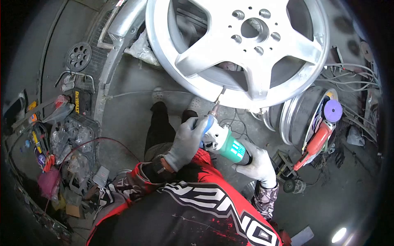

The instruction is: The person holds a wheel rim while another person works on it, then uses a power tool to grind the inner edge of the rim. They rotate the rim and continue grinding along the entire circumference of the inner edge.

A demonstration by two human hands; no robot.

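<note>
Green-bodied and likely heavy and rigid, the power tool (232,148) sits just below the silver wheel (256,67), tip at its rim; my left hand (183,142) clasps the front, my right hand (257,165) the rear, best steadied at both ends.

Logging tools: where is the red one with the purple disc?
In the head view, the red tool is on the right, beside the lower wheel rim and right of the right hand.
</note>
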